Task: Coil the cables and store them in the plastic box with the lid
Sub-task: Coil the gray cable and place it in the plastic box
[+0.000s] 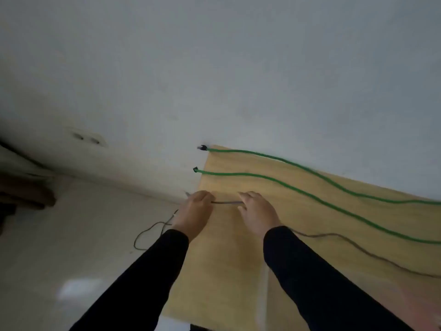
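Blurry head view, tilted. Landmark: wooden table (pixel 238 271), light yellow top, its far edge against a pale wall (pixel 214 68).

Left hand (pixel 194 211) sits at the table's left edge, fingers curled closed around a thin grey cable (pixel 226 202). Right hand (pixel 256 211) is over the table just right of the left hand, fingers bent down onto the same cable; looks like a pinch at the fingertips, but blur hides the exact contact. A short straight stretch of grey cable runs between the two hands, close to the tabletop. Both arms in black sleeves (pixel 148 271).

The grey cable goes on past the right wrist, trailing in a loose wave across the table toward its right side. A short tip pokes out past the left hand, off the table's left edge.

Two green cables (pixel 310 192) lie stretched on the table beyond the hands, side by side, apart, gently waved, running to the right frame edge. Their black plug ends (pixel 202 147) stick out past the table's left edge, near the wall.

Off the table's left side, on the pale floor (pixel 71 235), a thin dark wire (pixel 148 231) lies in a loose loop. A wall socket (pixel 87 138) is on the wall left of the table.
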Tool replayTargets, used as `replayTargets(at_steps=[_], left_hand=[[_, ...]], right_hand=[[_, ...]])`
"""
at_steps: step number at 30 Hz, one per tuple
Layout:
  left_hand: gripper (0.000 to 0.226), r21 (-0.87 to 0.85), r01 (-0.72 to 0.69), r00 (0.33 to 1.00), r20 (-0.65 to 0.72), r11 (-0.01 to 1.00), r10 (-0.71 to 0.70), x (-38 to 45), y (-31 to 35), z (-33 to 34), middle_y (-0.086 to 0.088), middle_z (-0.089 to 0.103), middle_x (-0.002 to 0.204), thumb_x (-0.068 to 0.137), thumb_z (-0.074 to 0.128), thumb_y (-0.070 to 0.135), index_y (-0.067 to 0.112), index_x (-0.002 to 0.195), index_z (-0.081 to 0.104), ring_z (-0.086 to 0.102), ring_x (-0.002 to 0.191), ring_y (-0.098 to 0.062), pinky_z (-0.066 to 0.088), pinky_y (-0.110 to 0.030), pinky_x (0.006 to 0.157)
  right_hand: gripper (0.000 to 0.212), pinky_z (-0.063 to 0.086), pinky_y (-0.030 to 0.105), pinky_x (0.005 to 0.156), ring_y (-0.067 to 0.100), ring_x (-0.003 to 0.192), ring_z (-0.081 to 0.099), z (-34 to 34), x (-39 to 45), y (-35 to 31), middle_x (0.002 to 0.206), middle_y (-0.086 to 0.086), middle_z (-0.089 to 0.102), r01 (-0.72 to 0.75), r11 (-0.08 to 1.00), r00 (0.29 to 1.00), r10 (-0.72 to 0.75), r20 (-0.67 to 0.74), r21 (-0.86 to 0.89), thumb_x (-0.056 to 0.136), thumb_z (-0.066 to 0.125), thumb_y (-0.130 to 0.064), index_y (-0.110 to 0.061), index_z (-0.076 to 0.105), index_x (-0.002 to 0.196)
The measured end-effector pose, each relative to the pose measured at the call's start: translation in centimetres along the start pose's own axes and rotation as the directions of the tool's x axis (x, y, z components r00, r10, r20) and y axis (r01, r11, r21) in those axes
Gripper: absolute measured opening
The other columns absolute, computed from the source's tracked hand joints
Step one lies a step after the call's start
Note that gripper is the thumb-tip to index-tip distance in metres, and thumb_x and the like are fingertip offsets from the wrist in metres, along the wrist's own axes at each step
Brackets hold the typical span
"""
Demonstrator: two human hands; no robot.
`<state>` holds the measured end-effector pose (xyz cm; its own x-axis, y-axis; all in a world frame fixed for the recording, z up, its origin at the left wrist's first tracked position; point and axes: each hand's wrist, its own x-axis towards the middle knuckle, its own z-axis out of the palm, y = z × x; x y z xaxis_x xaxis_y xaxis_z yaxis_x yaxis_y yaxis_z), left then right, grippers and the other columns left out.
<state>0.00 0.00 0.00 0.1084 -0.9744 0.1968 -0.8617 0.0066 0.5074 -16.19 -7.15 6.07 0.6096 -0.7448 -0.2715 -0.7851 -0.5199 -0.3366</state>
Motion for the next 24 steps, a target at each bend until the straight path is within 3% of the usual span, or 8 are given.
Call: replayTargets(at_steps=[1, 4, 6, 9, 12, 16, 20, 24], left_hand=[[0.006, -0.015, 0.021, 1.000, -0.004, 1.000, -0.021, 0.2, -0.3, 0.2, -0.018, 0.065, 0.073, 0.072, 0.059, -0.002, -0.002, 0.075, 0.065, 0.062, 0.064, -0.036, 0.056, -0.048, 0.059], [0.025, -0.034, 0.074, 0.997, -0.003, 0.997, -0.074, 0.8, -0.6, 0.1, -0.016, 0.062, 0.074, 0.086, 0.044, 0.018, 0.003, 0.078, 0.062, 0.059, 0.067, -0.035, 0.050, -0.043, 0.058], [0.017, -0.084, 0.080, 0.997, -0.013, 0.993, -0.081, 1.5, -0.5, -0.4, -0.015, 0.062, 0.076, 0.088, 0.051, 0.014, 0.003, 0.082, 0.062, 0.058, 0.064, -0.035, 0.045, -0.036, 0.054], [0.011, -0.170, 0.091, 0.994, -0.038, 0.981, -0.099, 3.3, 0.6, -2.2, -0.014, 0.064, 0.082, 0.089, 0.053, 0.003, 0.003, 0.088, 0.064, 0.059, 0.068, -0.032, 0.042, -0.032, 0.059], [0.014, -0.270, 0.086, 0.994, -0.046, 0.959, -0.102, 5.3, 2.1, -3.9, -0.010, 0.064, 0.083, 0.093, 0.048, 0.006, 0.005, 0.090, 0.062, 0.056, 0.070, -0.025, 0.043, -0.030, 0.064], [0.016, -0.405, 0.024, 0.999, 0.031, 0.914, -0.013, 7.8, 5.8, -5.3, -0.001, 0.061, 0.083, 0.095, 0.046, 0.011, 0.008, 0.098, 0.062, 0.054, 0.074, -0.016, 0.037, -0.010, 0.061], [0.019, -0.511, -0.084, 0.994, 0.012, 0.855, 0.105, 9.8, 10.5, -6.2, 0.005, 0.055, 0.070, 0.098, 0.041, 0.019, 0.017, 0.094, 0.060, 0.053, 0.064, -0.011, 0.040, -0.014, 0.059], [0.026, -0.625, -0.085, 0.996, -0.072, 0.776, 0.051, 11.3, 14.9, -7.6, 0.004, 0.045, 0.062, 0.099, 0.035, 0.029, 0.021, 0.079, 0.049, 0.046, 0.054, -0.018, 0.043, -0.027, 0.049]], right_hand=[[0.041, 0.039, 0.034, 0.100, 0.022, 0.125, 0.042, 0.0, 0.2, 0.0, 0.136, 0.007, 0.049, -0.018, 1.000, 1.000, 0.018, -0.005, -0.009, 0.098, 0.040, -0.020, -0.014, 0.037, 0.139], [0.037, 0.044, 0.034, 0.094, 0.023, 0.116, 0.049, 0.0, 0.6, 0.3, 0.125, 0.008, 0.056, -0.036, 0.999, 0.995, 0.038, -0.092, 0.019, 0.098, 0.040, -0.019, -0.013, 0.046, 0.134], [0.034, 0.044, 0.032, 0.090, 0.022, 0.110, 0.053, -0.5, 0.8, 0.5, 0.121, 0.007, 0.057, -0.051, 0.996, 0.988, 0.061, -0.143, 0.072, 0.098, 0.041, -0.020, -0.012, 0.051, 0.130], [0.031, 0.042, 0.028, 0.084, 0.024, 0.104, 0.056, -2.6, 0.7, 0.9, 0.114, 0.008, 0.060, -0.052, 0.982, 0.972, 0.091, -0.217, 0.183, 0.097, 0.043, -0.020, -0.011, 0.058, 0.122], [0.027, 0.038, 0.026, 0.071, 0.023, 0.086, 0.057, -5.2, 0.1, 1.4, 0.093, 0.007, 0.059, -0.023, 0.967, 0.945, 0.104, -0.310, 0.255, 0.095, 0.045, -0.014, -0.011, 0.064, 0.114], [0.023, 0.031, 0.021, 0.059, 0.015, 0.069, 0.048, -9.3, -0.9, 1.8, 0.081, 0.002, 0.052, 0.041, 0.975, 0.900, 0.060, -0.433, 0.219, 0.094, 0.048, -0.012, -0.010, 0.068, 0.106], [0.022, 0.033, 0.008, 0.062, 0.010, 0.069, 0.047, -13.2, -2.1, 2.2, 0.082, 0.000, 0.052, 0.114, 0.973, 0.861, 0.005, -0.509, 0.201, 0.094, 0.050, -0.012, -0.011, 0.069, 0.105], [0.021, 0.037, 0.005, 0.066, 0.002, 0.069, 0.050, -17.1, -3.6, 3.4, 0.083, 0.001, 0.057, 0.165, 0.951, 0.802, 0.026, -0.597, 0.263, 0.093, 0.053, -0.017, -0.013, 0.068, 0.107]])
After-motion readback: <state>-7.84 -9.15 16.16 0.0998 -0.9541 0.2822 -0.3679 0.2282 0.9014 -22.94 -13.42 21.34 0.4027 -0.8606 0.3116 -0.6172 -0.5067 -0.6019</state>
